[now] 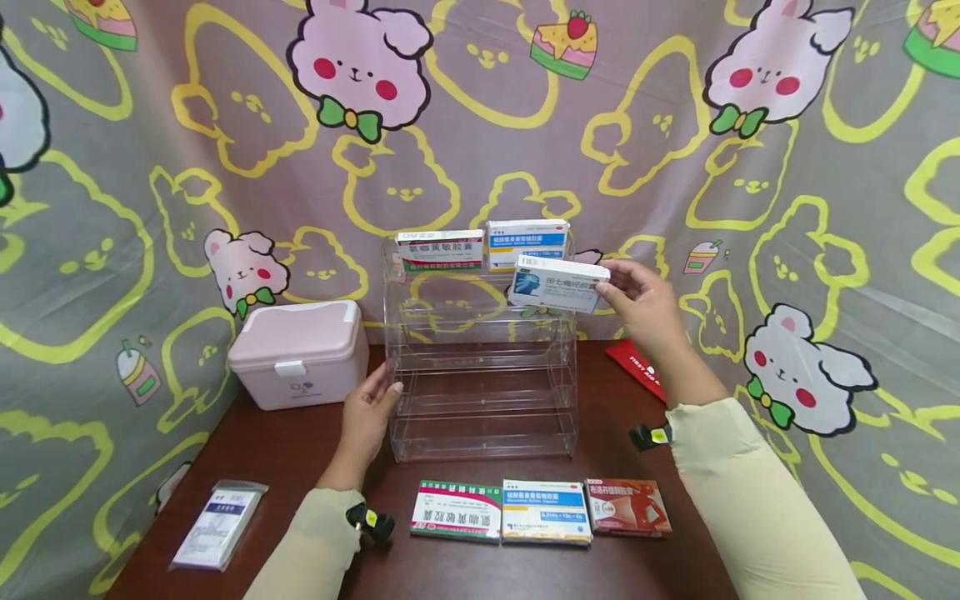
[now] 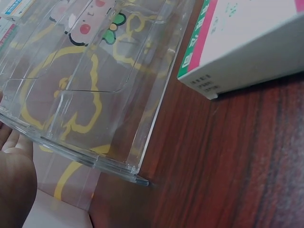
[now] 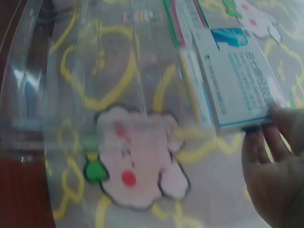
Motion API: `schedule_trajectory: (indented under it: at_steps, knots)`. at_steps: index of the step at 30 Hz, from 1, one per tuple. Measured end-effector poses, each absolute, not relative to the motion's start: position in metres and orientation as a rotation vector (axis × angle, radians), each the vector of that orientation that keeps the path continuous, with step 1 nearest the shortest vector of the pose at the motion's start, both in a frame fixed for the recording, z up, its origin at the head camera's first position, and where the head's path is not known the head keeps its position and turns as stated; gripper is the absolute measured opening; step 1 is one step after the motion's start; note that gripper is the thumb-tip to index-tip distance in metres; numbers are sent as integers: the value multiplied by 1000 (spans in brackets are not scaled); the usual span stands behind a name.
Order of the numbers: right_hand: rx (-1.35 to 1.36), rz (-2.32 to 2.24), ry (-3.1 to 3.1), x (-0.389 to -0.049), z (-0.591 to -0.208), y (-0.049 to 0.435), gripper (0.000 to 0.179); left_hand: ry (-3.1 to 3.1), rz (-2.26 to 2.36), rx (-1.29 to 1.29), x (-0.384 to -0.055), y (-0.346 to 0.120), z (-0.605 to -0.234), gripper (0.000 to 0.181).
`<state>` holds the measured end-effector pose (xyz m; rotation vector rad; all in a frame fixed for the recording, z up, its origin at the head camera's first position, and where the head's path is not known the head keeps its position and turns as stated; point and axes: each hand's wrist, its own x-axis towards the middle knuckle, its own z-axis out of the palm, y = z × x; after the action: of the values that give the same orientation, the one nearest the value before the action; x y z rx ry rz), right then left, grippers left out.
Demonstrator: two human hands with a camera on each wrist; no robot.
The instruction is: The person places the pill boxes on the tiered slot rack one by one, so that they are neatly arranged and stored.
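A clear tiered acrylic display rack stands on the table. At its left side, my left hand holds the side panel, thumb toward the front and fingers along the outside. My right hand pinches the right end of a white and teal medicine box, raised at the top tier. That box overlaps the lower part of a blue and white medicine box on the top tier. To the left of these, a green, white and red medicine box sits on the same tier.
Before the rack lie a green and white box, a blue and white box and a red box. A pink lidded case stands left, a plastic-wrapped packet front left, a red first-aid pouch right.
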<state>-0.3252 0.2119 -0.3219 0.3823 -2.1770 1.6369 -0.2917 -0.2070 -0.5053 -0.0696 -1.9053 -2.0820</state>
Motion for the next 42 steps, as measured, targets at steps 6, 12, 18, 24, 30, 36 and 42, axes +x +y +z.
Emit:
schedule_trajectory:
  at_steps: [6,12,18,24,30,36,42]
  knots:
    - [416,1588,-2178,-343,-311,168,36,-1912,-2085,-74,-292,-208,-505,57]
    - [478,1501,-2186,-353,-307,130,34,-1894,-2087,-74,-293,-207,-506,57]
    - [505,1409,-2254,-361,-311,100,33,-1885,-2109,-69,-295,-207,-508,57]
    - [541,1387,-2281,-371,-321,79,34,-1891,-2096,-86,-296,-209,-509,58]
    - [593,1393,-2263,-378,-330,65,34,-1900,-2060,-108,-295,-208,-508,57]
    - [559,1415,-2326,-378,-336,53,37,-1901,-2069,-98,-295,-209,-509,57]
    - [492,1593,-2307,-381,-342,47,38,-1883,-2072,-116,-295,-210,-510,57]
